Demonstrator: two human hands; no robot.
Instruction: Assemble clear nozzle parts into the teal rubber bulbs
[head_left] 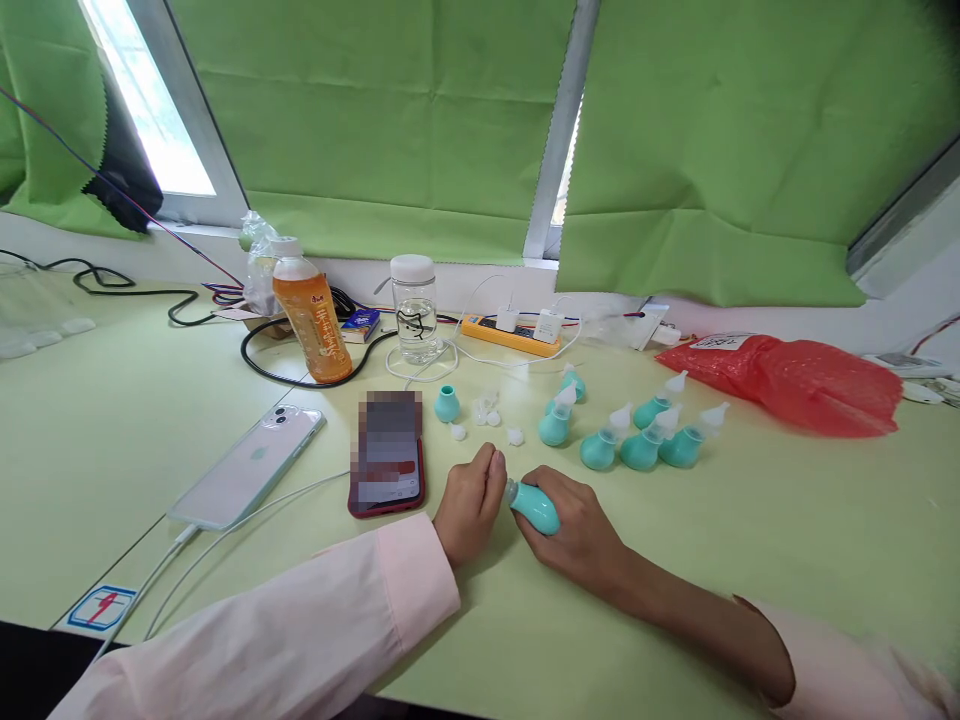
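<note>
My right hand (574, 525) is wrapped round a teal nasal aspirator bulb (537, 508), which lies tilted with its pale collar pointing left. My left hand (471, 502) is closed in a fist against that collar end, and whatever its fingers grip is hidden. Beyond the hands sits an open teal bulb (447, 403) without a tip. Small white plastic parts (486, 410) lie beside it. To the right are several assembled nasal aspirators (641, 448) with clear tips, lying at a slant or standing on the table.
Left of my hands lie a red-cased phone (387, 455) and a pale phone (251, 465) with a charging cable. Farther back stand an orange drink bottle (311, 315), a clear water bottle (415, 315) and a power strip (510, 335). A red plastic bag (795, 385) lies at right.
</note>
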